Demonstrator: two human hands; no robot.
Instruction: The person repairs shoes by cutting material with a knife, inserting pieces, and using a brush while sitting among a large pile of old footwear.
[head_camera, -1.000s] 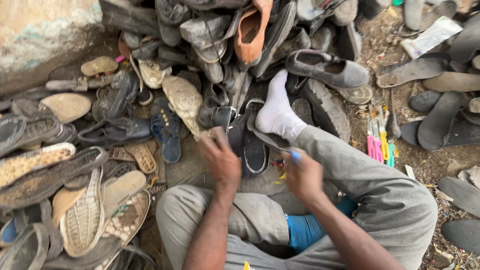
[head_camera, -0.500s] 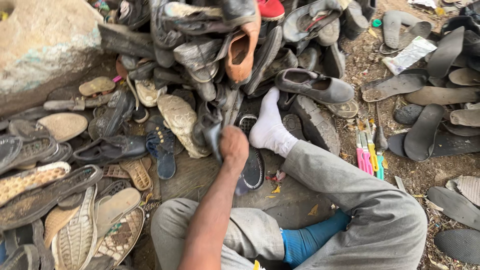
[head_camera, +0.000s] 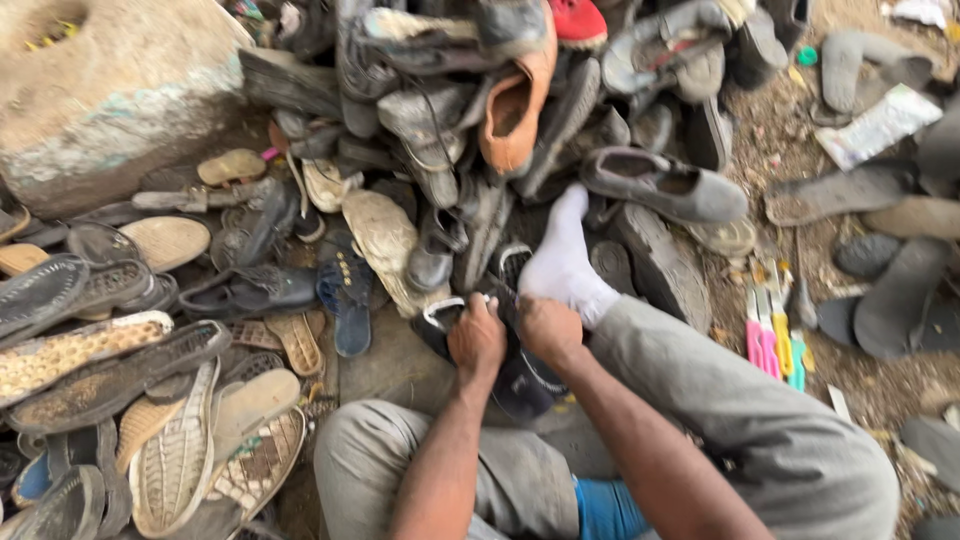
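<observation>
While both hands sit close together at the near edge of the shoe pile (head_camera: 480, 120), the left hand (head_camera: 477, 340) and right hand (head_camera: 548, 328) are each closed around the same black shoe (head_camera: 505, 350), which lies on the ground just beside the white-socked foot (head_camera: 560, 265). No bins or boxes show; the loose heap holds an orange shoe (head_camera: 510, 115) and a grey slip-on (head_camera: 665, 185). Worn soles (head_camera: 180, 450) lie flat at left, and coloured tool handles (head_camera: 775, 340) lie on the dirt at right.
</observation>
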